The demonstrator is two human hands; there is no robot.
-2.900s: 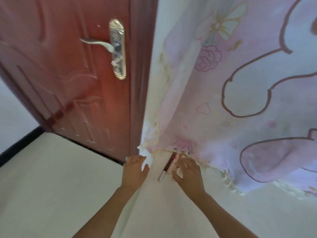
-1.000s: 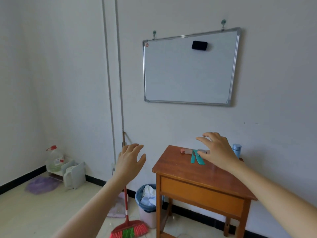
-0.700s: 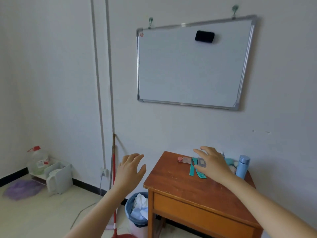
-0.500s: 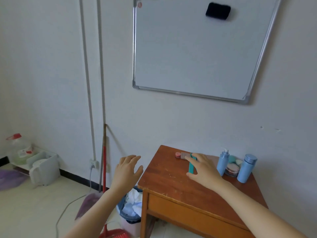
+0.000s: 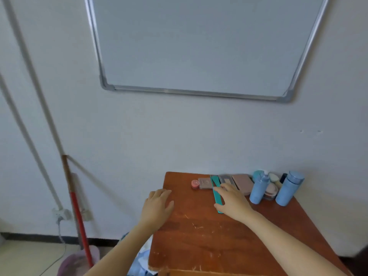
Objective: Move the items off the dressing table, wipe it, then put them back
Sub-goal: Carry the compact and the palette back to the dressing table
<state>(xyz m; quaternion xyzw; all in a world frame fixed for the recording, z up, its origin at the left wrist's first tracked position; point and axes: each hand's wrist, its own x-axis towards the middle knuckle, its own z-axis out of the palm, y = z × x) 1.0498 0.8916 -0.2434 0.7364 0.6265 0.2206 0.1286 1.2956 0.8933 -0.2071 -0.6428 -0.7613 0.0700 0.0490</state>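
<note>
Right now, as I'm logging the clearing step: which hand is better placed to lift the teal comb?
Right. The right hand lies with fingers across the teal comb; the left hand is open at the left edge of the table, apart from every item.

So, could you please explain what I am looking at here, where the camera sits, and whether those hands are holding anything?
There is no machine here. A person wears one camera on the head, looking forward and down, so the two arms are their own. The left hand is open at the left edge of the wooden table. The right hand lies open over a teal comb; I cannot tell whether it touches the comb. Neither hand holds anything. Near the wall are a small pink jar, a flat pink case, a blue pump bottle and a blue capped bottle. A whiteboard hangs above, and a broom leans at the left.
</note>
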